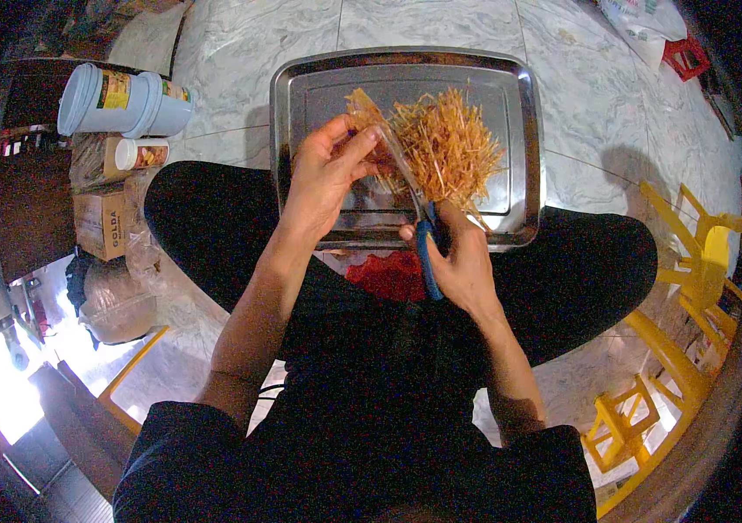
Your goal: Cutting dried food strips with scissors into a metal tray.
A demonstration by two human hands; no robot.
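Note:
Between the thumb and fingers of my left hand (332,167) is a thin, tan, dried sheet (363,108), its far end sticking up past the fingertips. My right hand (459,255) grips the blue handles of a pair of scissors (431,274). The metal blades point up and left, lying along the sheet's edge close to my left fingers. Behind the scissors, a heap of shredded golden-brown strips (453,144) rests in a rectangular metal tray (325,85). The tray sits in front of my crossed legs. My fingers partly hide the lower part of the sheet.
Light-blue plastic buckets (109,101), a small white tub (142,154) and a cardboard box (99,222) stand on the left. Yellow plastic stools (626,418) are at the right. A red cloth-like thing (384,276) lies below the tray. Marbled tiles (410,23) cover the floor.

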